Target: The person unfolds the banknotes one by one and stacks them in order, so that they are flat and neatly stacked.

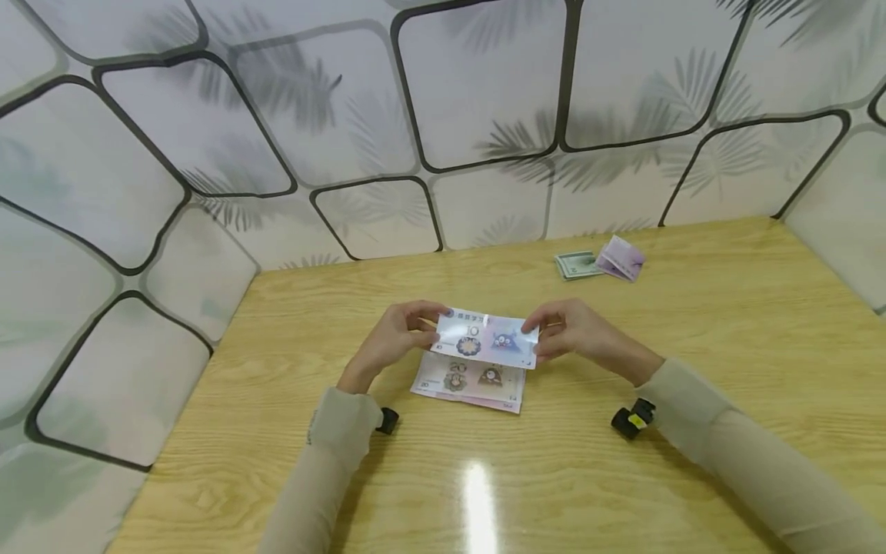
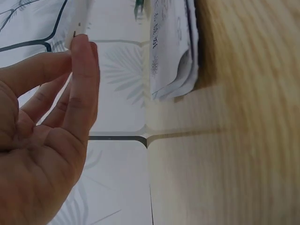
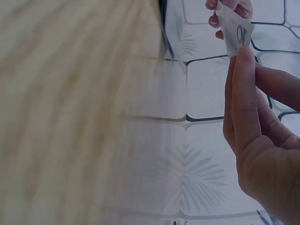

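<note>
Between both hands a play banknote marked 10 is stretched flat above the table. My left hand pinches its left end between thumb and fingers, while my right hand pinches the right end. Below it lies a small stack of notes, the top one marked 20, partly covered by the held note. In the left wrist view the edges of the stack look slightly curled, apart from the left hand. The right wrist view shows the right hand gripping the raised note by its end.
Toward the back of the wooden table lie a green note bundle and a folded pinkish-purple note, touching or overlapping. A patterned wall borders the table behind and at the left. Small black devices sit at the wrists.
</note>
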{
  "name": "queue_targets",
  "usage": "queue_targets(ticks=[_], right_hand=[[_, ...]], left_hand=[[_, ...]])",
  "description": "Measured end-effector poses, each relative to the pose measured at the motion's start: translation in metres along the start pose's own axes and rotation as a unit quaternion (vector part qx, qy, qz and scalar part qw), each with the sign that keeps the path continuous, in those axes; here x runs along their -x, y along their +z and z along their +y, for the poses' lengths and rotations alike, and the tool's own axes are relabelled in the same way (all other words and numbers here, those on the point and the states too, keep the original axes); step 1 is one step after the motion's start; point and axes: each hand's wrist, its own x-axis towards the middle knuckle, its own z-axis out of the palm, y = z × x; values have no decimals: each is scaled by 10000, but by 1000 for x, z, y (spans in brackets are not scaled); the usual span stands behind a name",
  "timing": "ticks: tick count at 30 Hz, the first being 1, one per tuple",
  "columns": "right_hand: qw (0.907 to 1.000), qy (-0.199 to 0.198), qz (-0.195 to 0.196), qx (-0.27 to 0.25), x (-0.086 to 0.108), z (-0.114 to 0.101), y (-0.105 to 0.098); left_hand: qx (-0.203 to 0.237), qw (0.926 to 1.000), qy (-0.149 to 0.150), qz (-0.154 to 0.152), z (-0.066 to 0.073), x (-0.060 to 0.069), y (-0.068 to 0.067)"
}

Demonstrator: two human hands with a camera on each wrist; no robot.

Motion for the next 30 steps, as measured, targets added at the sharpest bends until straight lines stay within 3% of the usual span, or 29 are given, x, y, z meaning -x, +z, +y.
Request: queue_targets(ticks=[15,30], right_hand=[[9945,267,-912,436,-7,2,14],[9875,458,-1448,423,-9,0,20]], left_hand=[[80,9975,-422,-565,-4,13,-11],[-473,9923,-722,-885,-4,16,-13]])
